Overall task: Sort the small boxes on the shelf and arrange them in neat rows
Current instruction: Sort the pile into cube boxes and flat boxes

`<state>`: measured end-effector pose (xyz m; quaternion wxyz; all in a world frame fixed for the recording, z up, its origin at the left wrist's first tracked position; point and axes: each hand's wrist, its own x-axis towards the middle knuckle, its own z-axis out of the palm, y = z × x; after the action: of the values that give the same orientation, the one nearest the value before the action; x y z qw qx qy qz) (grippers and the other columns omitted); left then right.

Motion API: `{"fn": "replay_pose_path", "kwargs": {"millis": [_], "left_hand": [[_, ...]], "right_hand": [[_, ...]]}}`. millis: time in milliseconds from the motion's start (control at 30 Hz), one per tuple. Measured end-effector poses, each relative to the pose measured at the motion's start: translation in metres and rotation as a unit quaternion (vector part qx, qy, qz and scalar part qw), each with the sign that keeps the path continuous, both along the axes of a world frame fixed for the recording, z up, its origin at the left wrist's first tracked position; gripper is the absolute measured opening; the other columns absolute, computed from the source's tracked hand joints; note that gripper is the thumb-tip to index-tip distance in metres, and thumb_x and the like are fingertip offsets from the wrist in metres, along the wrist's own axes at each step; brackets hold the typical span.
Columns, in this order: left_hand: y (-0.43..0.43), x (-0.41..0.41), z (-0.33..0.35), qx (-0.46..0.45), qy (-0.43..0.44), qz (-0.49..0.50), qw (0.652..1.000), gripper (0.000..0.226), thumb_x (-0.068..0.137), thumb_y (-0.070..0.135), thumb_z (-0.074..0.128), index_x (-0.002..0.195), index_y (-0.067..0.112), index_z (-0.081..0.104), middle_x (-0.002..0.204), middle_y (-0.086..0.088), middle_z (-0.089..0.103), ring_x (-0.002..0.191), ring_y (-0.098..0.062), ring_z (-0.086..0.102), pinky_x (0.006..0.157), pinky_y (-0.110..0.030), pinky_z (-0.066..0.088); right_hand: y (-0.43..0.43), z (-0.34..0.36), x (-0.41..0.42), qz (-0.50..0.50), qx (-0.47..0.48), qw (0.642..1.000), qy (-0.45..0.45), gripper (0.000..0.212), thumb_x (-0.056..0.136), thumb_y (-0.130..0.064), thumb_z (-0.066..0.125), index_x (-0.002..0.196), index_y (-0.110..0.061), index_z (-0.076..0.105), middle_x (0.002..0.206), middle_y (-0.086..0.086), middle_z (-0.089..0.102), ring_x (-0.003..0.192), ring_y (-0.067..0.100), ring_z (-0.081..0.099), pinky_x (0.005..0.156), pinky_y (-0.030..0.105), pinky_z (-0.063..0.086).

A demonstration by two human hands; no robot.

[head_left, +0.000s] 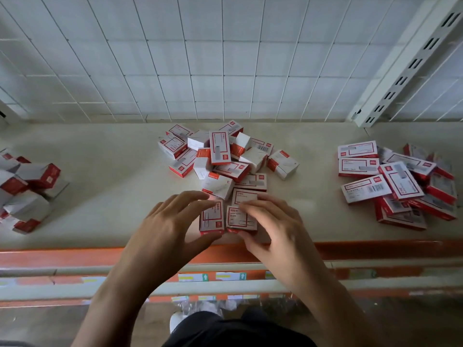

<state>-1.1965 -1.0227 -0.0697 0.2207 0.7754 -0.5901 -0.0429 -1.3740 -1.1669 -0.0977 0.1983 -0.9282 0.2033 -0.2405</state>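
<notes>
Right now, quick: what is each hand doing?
Left hand: grips the left small red-and-white cardboard box between thumb and fingers.
Right hand: grips the neighbouring red-and-white cardboard box likewise.

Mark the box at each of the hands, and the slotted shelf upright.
left box (211,217): head view, on its printed top face.
right box (237,220): head view, on the uncovered part of its top face.
slotted upright (408,71): head view, between two slots midway up.

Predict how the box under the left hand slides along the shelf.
Box likely stiff: crisp cardboard edges. Lying flat, it should slide on the smooth shelf, not tip or roll. Probably light: left hand spans it thumb-to-fingertips.
</notes>
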Motion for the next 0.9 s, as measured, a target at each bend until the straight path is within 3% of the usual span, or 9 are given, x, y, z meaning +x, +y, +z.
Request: {"fn": "replay_pose_path", "kwargs": {"millis": [133, 233, 367, 600, 800, 900], "left_hand": [[-0.003, -0.001, -0.004, 0.019, 0.002, -0.002, 1.0, 0.054, 0.083, 0.058, 0.054, 0.125, 0.024, 0.059, 0.128, 0.002, 0.059, 0.111, -0.023, 0.061, 0.083, -0.044, 0.056], [-0.002, -0.002, -0.004, 0.001, 0.014, 0.011, 1.0, 0.047, 0.082, 0.048, 0.062, 0.119, 0.02, 0.062, 0.119, 0.002, 0.061, 0.1, -0.022, 0.064, 0.077, -0.035, 0.057], [0.012, 0.005, 0.001, -0.041, 0.018, 0.038, 0.998, 0.046, 0.083, 0.049, 0.064, 0.117, 0.018, 0.064, 0.115, 0.003, 0.061, 0.098, -0.018, 0.063, 0.077, -0.032, 0.055], [0.087, 0.055, 0.014, -0.06, 0.006, 0.111, 0.992, 0.044, 0.08, 0.045, 0.062, 0.117, 0.021, 0.062, 0.115, 0.005, 0.06, 0.099, -0.016, 0.061, 0.08, -0.033, 0.053], [0.162, 0.111, 0.024, -0.072, -0.023, 0.177, 0.981, 0.043, 0.079, 0.034, 0.076, 0.118, 0.018, 0.064, 0.117, 0.003, 0.061, 0.101, -0.02, 0.062, 0.081, -0.035, 0.054], [0.192, 0.134, 0.026, -0.065, -0.023, 0.197, 0.978, 0.047, 0.08, 0.044, 0.07, 0.119, 0.019, 0.064, 0.118, 0.003, 0.062, 0.104, -0.018, 0.06, 0.082, -0.032, 0.054]], "right_hand": [[0.001, 0.005, -0.002, 0.009, 0.045, 0.998, -0.048, 0.043, 0.081, -0.03, 0.068, 0.121, -0.013, 0.064, 0.119, -0.001, 0.063, 0.112, 0.013, 0.058, 0.094, 0.033, 0.054], [0.0, 0.01, 0.001, 0.025, 0.067, 0.994, -0.081, 0.04, 0.084, -0.024, 0.069, 0.121, -0.01, 0.064, 0.12, 0.0, 0.062, 0.114, 0.013, 0.058, 0.092, 0.029, 0.054], [0.004, 0.016, 0.018, 0.045, 0.084, 0.99, -0.106, 0.039, 0.083, -0.016, 0.074, 0.12, -0.009, 0.064, 0.12, 0.001, 0.062, 0.115, 0.014, 0.059, 0.091, 0.032, 0.054], [0.052, 0.031, 0.102, 0.129, 0.086, 0.981, -0.118, 0.038, 0.081, -0.011, 0.077, 0.117, -0.009, 0.065, 0.115, 0.0, 0.064, 0.11, 0.012, 0.06, 0.093, 0.03, 0.051], [0.112, 0.039, 0.188, 0.188, 0.108, 0.967, -0.137, 0.036, 0.081, -0.008, 0.078, 0.115, -0.01, 0.066, 0.113, -0.002, 0.065, 0.107, 0.013, 0.062, 0.089, 0.033, 0.052], [0.141, 0.041, 0.222, 0.198, 0.108, 0.963, -0.149, 0.035, 0.082, -0.008, 0.077, 0.115, -0.009, 0.066, 0.113, -0.002, 0.065, 0.108, 0.012, 0.063, 0.091, 0.032, 0.051]]}}
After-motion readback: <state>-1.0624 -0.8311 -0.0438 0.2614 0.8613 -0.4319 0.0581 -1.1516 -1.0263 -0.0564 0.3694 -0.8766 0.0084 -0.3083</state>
